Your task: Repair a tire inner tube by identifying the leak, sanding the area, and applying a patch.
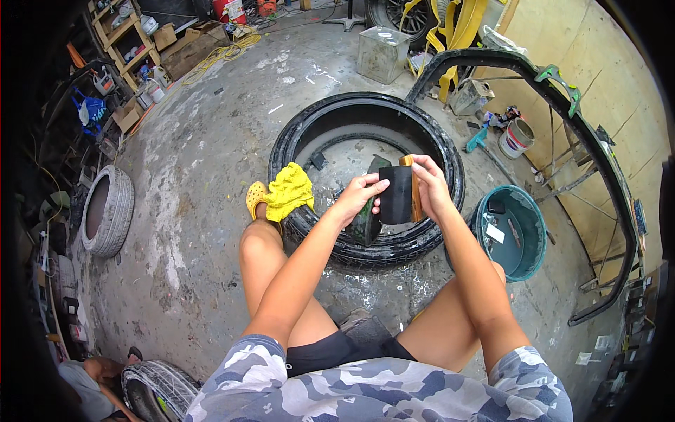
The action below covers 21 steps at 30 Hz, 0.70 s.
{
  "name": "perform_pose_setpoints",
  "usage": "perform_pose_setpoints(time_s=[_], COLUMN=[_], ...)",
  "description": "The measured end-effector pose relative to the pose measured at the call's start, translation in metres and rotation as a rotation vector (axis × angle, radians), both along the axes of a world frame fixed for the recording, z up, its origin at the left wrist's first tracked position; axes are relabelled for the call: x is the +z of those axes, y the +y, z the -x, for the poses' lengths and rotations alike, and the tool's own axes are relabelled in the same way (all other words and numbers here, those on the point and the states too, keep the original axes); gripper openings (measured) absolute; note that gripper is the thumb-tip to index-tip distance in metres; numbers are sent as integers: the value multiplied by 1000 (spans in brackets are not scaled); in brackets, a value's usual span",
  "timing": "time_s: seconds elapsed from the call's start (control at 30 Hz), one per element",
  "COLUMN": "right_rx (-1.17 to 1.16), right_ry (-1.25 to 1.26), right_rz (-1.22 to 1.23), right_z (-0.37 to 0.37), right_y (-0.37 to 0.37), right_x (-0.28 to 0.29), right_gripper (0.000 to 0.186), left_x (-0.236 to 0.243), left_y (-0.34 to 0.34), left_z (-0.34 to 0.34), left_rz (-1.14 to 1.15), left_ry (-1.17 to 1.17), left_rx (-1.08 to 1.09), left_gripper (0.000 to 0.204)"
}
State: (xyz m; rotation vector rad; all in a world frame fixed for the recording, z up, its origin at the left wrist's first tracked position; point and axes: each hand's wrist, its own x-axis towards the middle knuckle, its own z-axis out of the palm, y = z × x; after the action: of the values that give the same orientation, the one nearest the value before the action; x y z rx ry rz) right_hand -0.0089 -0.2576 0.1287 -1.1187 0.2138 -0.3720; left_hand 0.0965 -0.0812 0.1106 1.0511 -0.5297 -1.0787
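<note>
Both hands pinch one black sheet wrapped on a wooden block (402, 195): the left hand (357, 197) grips its edge, the right hand (430, 184) holds its top. It hangs over the big black tire (302, 144). A loose grip might drop it into the tire, near the yellow cloth (288, 190).

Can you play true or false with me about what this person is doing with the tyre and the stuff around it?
1. Both hands hold a black sheet against a wooden block. True.
2. The yellow cloth lies in the bucket. False: it rests on the tyre rim.
3. The teal bucket stands on the person's right. True.
4. The left hand is resting on the floor. False: it grips the sheet, as does the right hand.
</note>
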Motion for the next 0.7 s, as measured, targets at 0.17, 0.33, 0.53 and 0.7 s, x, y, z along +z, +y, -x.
perform_pose_setpoints(time_s=[0.17,0.33,0.53,0.7], right_rx=[64,131,114,169], right_ry=[46,25,71,59], right_rz=[-160,-209,-149,-213], right_z=[4,4,8,4], right_y=[16,22,31,31], right_x=[3,0,8,6], right_gripper=[43,38,32,32], left_x=[3,3,10,7], left_y=[-1,-6,-9,-10], left_z=[5,13,24,19], left_rz=[-20,-36,-3,17], left_ry=[-37,-73,-177,-196], left_rx=[57,145,307,252], left_gripper=[24,17,31,40])
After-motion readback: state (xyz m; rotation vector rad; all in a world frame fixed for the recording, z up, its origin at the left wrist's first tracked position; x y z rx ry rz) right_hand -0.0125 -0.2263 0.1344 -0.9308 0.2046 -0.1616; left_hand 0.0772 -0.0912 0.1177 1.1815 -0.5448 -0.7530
